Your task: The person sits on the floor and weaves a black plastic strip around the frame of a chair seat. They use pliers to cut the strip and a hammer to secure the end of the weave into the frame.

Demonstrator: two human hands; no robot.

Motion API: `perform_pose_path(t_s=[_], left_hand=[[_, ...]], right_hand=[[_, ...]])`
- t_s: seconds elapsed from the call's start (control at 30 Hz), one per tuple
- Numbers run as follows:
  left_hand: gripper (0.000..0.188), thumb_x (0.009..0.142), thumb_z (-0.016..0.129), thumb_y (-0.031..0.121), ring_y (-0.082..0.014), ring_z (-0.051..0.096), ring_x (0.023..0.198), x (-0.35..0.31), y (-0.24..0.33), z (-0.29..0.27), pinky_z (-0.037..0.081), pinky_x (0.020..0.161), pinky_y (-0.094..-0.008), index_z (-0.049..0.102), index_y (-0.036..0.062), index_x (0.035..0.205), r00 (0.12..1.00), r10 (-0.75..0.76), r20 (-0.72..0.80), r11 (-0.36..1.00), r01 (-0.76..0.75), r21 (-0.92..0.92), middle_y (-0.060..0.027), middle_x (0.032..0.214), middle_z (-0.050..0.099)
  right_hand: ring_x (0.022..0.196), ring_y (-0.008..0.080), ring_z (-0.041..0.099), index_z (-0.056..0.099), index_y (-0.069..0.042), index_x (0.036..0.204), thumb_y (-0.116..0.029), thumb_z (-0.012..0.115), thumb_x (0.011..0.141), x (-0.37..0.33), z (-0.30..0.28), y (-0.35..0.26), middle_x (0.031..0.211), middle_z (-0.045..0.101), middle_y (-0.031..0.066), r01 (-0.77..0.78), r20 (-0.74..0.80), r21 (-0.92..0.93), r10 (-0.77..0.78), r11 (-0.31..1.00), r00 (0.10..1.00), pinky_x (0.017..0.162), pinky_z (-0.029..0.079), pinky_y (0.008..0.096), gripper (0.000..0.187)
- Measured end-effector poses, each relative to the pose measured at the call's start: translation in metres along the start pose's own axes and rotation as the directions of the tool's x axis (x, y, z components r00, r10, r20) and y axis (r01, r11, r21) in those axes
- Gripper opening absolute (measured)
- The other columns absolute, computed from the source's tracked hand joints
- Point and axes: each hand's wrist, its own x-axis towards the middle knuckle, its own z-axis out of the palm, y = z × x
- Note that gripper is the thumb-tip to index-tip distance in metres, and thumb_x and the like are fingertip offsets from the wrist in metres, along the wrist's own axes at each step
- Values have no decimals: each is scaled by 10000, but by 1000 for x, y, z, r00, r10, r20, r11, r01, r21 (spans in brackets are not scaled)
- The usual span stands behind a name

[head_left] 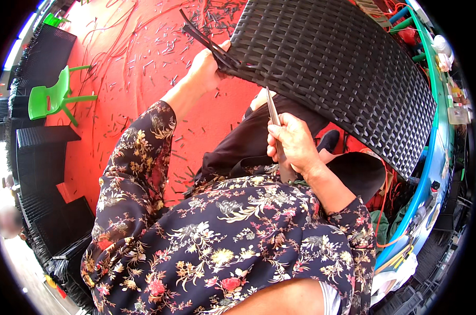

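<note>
A large black woven rattan panel [327, 68] lies tilted across my lap. My left hand [205, 69] is closed at its near left corner, where several loose black strips [209, 44] stick out past the edge. The hand's underside is hidden, so how much of the strips it pinches is unclear. My right hand [295, 140] wraps round a long, tapered metal tool [273, 111]. Its narrow tip points up to the panel's near edge, seemingly just short of the weave. The tool's exact kind is not clear.
Cut black scraps [167, 50] litter the red floor covering [127, 68]. A small green chair [54, 97] stands at the left, beside black woven pieces [38, 163]. At the right, a blue-green curved edge [435, 142] borders bottles and small items. An orange cord [393, 242] hangs near it.
</note>
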Motion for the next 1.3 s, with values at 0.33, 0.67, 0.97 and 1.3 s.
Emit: perform_pose_path(t_s=[0.33,0.67,0.97,1.3], left_hand=[[244,921,464,255,-151,599,584,-13,-3,17,438,457,-287,615,101,1035,1000,-27,14,999,26,36,-34,737,639],[233,914,476,269,-142,552,564,-11,7,34,402,451,-295,630,98,952,998,-8,66,999,6,32,-29,708,621],[259,902,508,323,-171,564,570,-11,6,31,416,451,-301,614,88,875,998,-32,57,999,33,-4,-53,730,640],[258,897,505,299,-158,636,704,-11,1,17,473,528,-290,624,72,928,975,-98,199,993,109,-44,-67,827,670]], right_hand=[[480,100,543,501,-11,839,-114,494,884,-8,-1,6,630,540,34,17,-12,-17,-17,1000,1000,399,433,228,113],[478,87,529,492,-24,867,-116,502,903,-12,-6,17,629,535,24,161,-79,116,-153,980,985,403,424,220,99],[466,55,472,505,-20,893,-111,516,894,-8,-2,18,617,508,6,219,-130,69,-208,973,969,390,387,202,91],[457,34,432,510,-19,911,-111,527,890,-6,-4,21,615,494,-6,365,-121,201,-346,909,930,384,354,179,95]])
